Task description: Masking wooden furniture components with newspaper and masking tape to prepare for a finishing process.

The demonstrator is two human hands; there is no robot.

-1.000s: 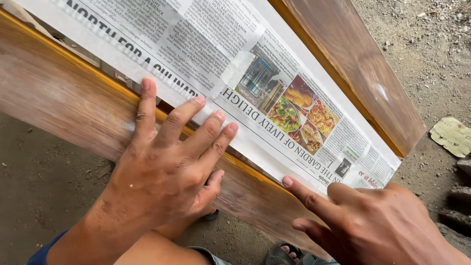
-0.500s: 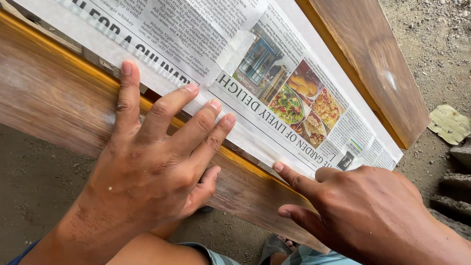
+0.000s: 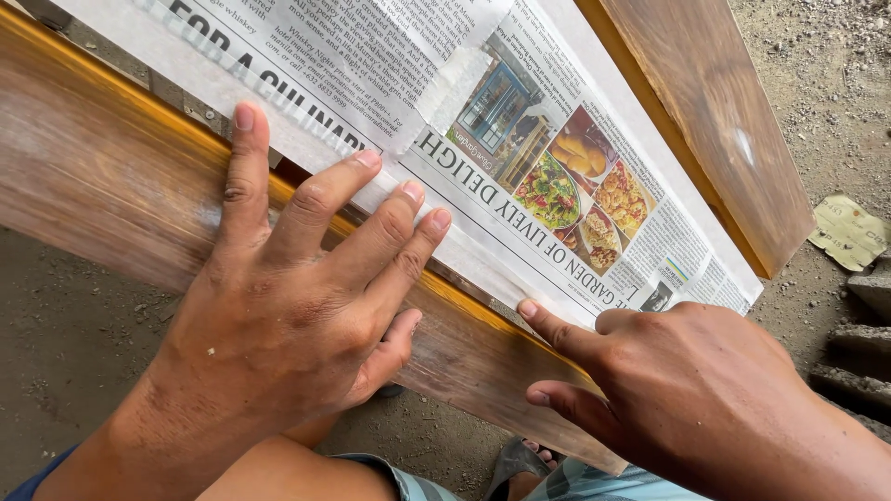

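Observation:
A sheet of newspaper [image 3: 520, 139] with food photos lies between two varnished wooden boards, the near board [image 3: 111, 176] and the far board [image 3: 715, 111]. A strip of pale masking tape [image 3: 464, 79] crosses the paper. My left hand [image 3: 297, 306] lies flat with fingers spread, palm on the near board and fingertips pressing the paper's lower edge. My right hand [image 3: 677, 390] sits at the lower right, its index fingertip pressing the paper's edge against the near board, the other fingers curled. Neither hand holds anything.
Bare dirt and gravel ground [image 3: 835, 56] lies around the boards. A scrap of cardboard [image 3: 849, 232] rests at the right edge, with rough stone blocks [image 3: 863, 362] below it. My knee in light fabric [image 3: 399, 478] and a sandalled foot [image 3: 520, 459] show at the bottom.
My left hand has slid left along the paper's edge, index finger now spread wider. My right hand has followed leftward along the edge. The view has moved closer.

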